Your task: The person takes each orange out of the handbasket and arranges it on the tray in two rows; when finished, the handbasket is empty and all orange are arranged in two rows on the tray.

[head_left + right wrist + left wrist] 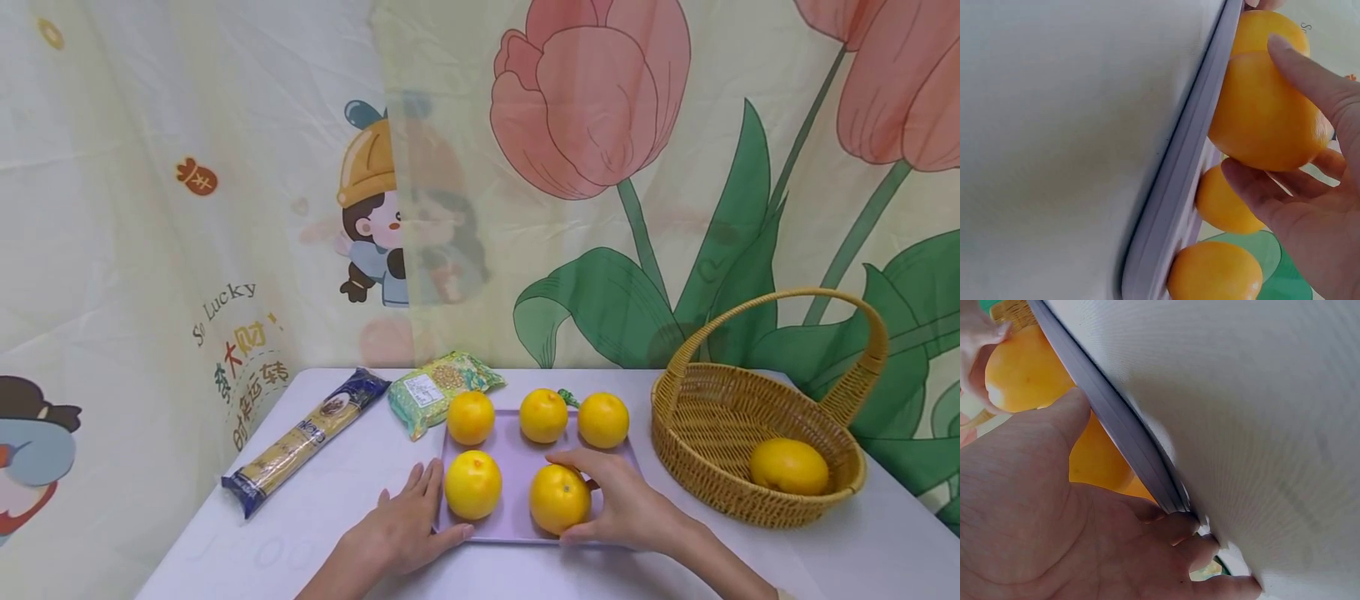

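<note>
A pale purple tray [514,467] lies on the table with several oranges on it. My right hand [626,504] grips the front-right orange [559,498], thumb on its near side and fingers curled behind it. In the right wrist view this orange [1266,112] sits low against the tray's rim [1175,165]. My left hand [405,521] is at the tray's front-left corner, fingers extended along the left side and thumb on the front edge. Beside it on the tray is another orange [473,485]. Three more oranges stand in the back row.
To the right stands a wicker basket [750,492] with a tall handle and one yellow-orange fruit [789,467] inside. At the back left lie a green printed bag [442,387] and a long pack of noodles [303,442]. A printed curtain [450,208] hangs behind the table.
</note>
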The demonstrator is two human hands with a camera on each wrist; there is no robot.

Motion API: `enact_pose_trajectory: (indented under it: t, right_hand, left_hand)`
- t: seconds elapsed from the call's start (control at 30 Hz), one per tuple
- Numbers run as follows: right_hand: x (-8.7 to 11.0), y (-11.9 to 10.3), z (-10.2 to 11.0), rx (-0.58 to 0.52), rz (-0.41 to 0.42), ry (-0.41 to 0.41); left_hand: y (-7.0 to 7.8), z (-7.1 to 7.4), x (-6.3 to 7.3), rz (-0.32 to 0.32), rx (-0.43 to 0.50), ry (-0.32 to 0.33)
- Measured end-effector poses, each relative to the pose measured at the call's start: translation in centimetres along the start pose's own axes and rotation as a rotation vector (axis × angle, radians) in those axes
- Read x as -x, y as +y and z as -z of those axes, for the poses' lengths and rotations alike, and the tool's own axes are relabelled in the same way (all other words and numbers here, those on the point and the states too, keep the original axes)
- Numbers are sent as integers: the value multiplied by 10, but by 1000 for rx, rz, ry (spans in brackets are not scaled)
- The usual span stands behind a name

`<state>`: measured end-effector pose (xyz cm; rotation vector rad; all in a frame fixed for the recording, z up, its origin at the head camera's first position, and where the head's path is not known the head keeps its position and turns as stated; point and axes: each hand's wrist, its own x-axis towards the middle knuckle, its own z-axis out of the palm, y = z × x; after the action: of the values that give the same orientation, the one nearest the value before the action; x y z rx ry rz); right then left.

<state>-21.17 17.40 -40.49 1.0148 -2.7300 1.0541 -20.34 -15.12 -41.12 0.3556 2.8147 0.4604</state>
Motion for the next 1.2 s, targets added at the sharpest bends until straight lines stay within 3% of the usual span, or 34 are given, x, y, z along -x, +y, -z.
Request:
enact_pose_trajectory:
  t: [0.2,0.53,0.8,0.97,1.2]
  right_hand:
    - [5,3,3,-14,47,-1]
    - [8,7,2,-29,56,-8]
    - [8,8,6,-48,31,-19]
    - [8,9,9,-59,14,-34]
    - [14,6,29,-33,61,-10]
  left_hand:
    - [0,0,-1,6,-1,-4]
    - [-3,-3,-2,8,-2,-2]
    - [-10,-8,-8,-13,-4,-18]
    - [-5,-5,-5,-10,-15,-4]
    - [0,-1,0,-6,-25,6]
